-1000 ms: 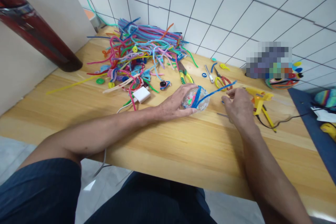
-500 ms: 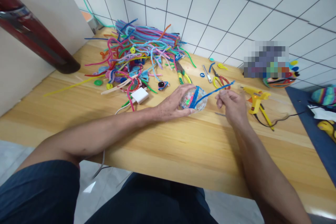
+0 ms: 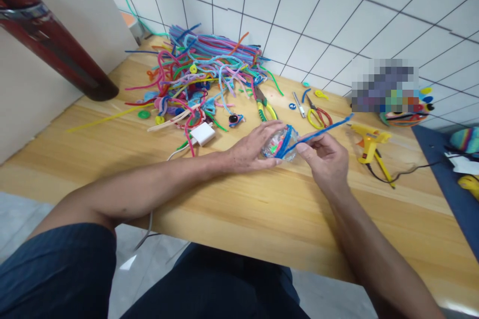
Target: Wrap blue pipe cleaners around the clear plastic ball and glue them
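Note:
My left hand (image 3: 258, 148) is wrapped around a clear, rounded plastic container (image 3: 291, 152) with colourful bits inside, held against the wooden table. A blue pipe cleaner (image 3: 318, 132) crosses the container's side in bands, and its loose end reaches up to the right. My right hand (image 3: 326, 159) pinches that loose length between thumb and fingers, close to the container's right side. Just beyond lie pliers with green and yellow handles (image 3: 261, 109) and scissors with red and yellow handles (image 3: 318, 117).
A heap of colourful pipe cleaners (image 3: 209, 62) lies at the back left, with a white charger (image 3: 202, 134) before it. A yellow glue gun (image 3: 370, 142) with its cord is on the right. A dark red cylinder (image 3: 63, 35) leans at the left. Behind stands a tiled wall.
My right hand has moved in towards the container and now grips the blue pipe cleaner nearer to it. The view has shifted slightly. My left hand keeps its hold.

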`<state>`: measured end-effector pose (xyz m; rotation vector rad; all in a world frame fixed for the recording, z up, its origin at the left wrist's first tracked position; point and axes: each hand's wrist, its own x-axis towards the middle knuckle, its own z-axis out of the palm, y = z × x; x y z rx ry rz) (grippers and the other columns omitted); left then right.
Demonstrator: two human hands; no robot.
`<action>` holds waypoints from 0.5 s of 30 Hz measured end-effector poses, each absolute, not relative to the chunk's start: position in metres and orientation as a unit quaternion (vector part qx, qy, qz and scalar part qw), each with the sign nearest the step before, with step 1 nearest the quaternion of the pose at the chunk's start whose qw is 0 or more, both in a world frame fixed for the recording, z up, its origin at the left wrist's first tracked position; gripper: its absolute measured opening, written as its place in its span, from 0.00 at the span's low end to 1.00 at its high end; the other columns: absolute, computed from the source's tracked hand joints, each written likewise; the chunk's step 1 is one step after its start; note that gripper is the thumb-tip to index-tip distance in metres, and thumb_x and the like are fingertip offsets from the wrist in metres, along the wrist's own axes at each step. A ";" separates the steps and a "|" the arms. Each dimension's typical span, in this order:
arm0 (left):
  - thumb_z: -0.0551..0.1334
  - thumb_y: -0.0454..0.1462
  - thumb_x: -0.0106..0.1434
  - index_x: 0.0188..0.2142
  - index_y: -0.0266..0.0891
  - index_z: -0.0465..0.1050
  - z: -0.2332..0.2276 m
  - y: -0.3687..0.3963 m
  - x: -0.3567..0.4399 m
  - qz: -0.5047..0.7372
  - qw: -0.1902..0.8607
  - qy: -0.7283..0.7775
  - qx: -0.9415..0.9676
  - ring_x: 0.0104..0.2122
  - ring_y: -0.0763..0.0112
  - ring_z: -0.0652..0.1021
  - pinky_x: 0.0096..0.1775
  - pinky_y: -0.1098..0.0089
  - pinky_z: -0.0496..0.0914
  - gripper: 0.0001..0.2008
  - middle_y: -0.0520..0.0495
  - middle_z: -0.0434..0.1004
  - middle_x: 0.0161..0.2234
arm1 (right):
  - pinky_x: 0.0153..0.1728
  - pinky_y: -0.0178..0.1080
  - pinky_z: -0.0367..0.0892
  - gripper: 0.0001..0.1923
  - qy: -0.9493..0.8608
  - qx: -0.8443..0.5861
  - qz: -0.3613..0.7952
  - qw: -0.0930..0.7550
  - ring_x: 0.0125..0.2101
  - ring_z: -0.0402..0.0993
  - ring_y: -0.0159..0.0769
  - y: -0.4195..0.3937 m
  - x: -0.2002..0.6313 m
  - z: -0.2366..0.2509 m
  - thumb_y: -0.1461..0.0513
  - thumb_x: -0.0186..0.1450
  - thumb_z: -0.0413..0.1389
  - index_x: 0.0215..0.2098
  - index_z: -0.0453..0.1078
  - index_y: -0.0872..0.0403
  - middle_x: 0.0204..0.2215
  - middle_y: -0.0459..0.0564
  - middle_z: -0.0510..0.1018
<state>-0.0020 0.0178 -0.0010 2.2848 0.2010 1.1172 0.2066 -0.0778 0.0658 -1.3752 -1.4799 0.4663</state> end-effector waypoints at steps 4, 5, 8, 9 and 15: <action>0.67 0.46 0.70 0.76 0.49 0.46 -0.001 0.017 -0.001 0.421 0.270 0.063 0.864 0.73 0.41 0.65 0.70 0.36 0.67 0.43 0.31 0.63 0.70 | 0.32 0.40 0.65 0.11 -0.623 -0.579 0.169 0.497 0.26 0.67 0.34 -0.077 0.201 0.065 0.53 0.63 0.69 0.31 0.77 0.49 0.23 0.42 0.75; 0.67 0.46 0.70 0.76 0.49 0.46 -0.001 0.017 -0.001 0.419 0.268 0.063 0.865 0.73 0.41 0.65 0.69 0.35 0.67 0.43 0.31 0.63 0.70 | 0.31 0.40 0.65 0.11 -0.621 -0.580 0.168 0.499 0.26 0.67 0.34 -0.077 0.201 0.064 0.53 0.63 0.69 0.31 0.77 0.49 0.23 0.42 0.75; 0.67 0.45 0.70 0.76 0.50 0.46 0.000 0.016 -0.001 0.414 0.271 0.064 0.867 0.73 0.40 0.64 0.70 0.35 0.66 0.43 0.32 0.62 0.70 | 0.30 0.40 0.66 0.12 -0.610 -0.586 0.170 0.506 0.26 0.70 0.35 -0.075 0.200 0.060 0.52 0.63 0.70 0.31 0.78 0.50 0.23 0.43 0.75; 0.67 0.45 0.70 0.76 0.50 0.46 0.000 0.016 -0.001 0.414 0.272 0.064 0.866 0.73 0.40 0.64 0.70 0.35 0.66 0.42 0.33 0.62 0.70 | 0.30 0.40 0.66 0.12 -0.607 -0.588 0.170 0.507 0.26 0.70 0.35 -0.075 0.201 0.059 0.51 0.63 0.70 0.32 0.78 0.50 0.23 0.43 0.76; 0.67 0.46 0.71 0.76 0.47 0.48 0.000 0.016 -0.001 0.423 0.265 0.059 0.864 0.73 0.41 0.65 0.70 0.36 0.67 0.42 0.32 0.63 0.70 | 0.30 0.40 0.66 0.14 -0.609 -0.590 0.160 0.505 0.26 0.70 0.35 -0.073 0.200 0.058 0.49 0.64 0.70 0.33 0.79 0.50 0.24 0.43 0.76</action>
